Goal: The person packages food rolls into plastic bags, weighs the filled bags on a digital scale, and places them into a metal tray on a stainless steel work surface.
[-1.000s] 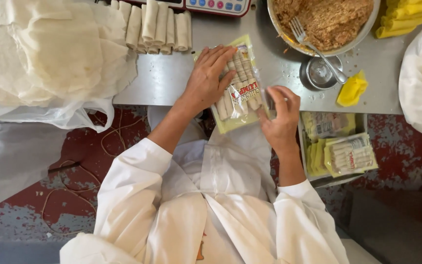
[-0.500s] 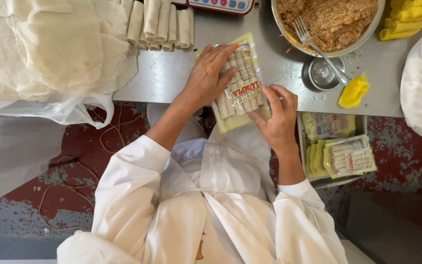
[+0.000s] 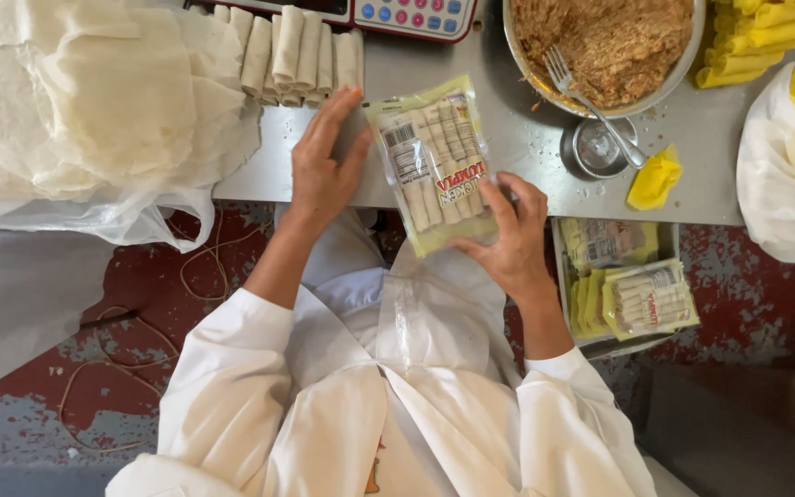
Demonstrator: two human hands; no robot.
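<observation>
A clear plastic packet with yellow edges, filled with pale rolled pastry sticks, lies on the steel table near its front edge. My right hand holds the packet by its lower right corner, thumb on top. My left hand rests flat and spread on the table just left of the packet, its fingers apart and not gripping anything. Both arms wear white sleeves.
A row of rolled pastries lies beyond my left hand. Thin wrapper sheets on plastic fill the left. A metal bowl of brown filling with a fork, a small steel cup, and a bin of filled packets sit right.
My left hand has slid off the packet and now lies flat on the table beside it. The packet has turned slightly, held by my right hand at its lower corner.
</observation>
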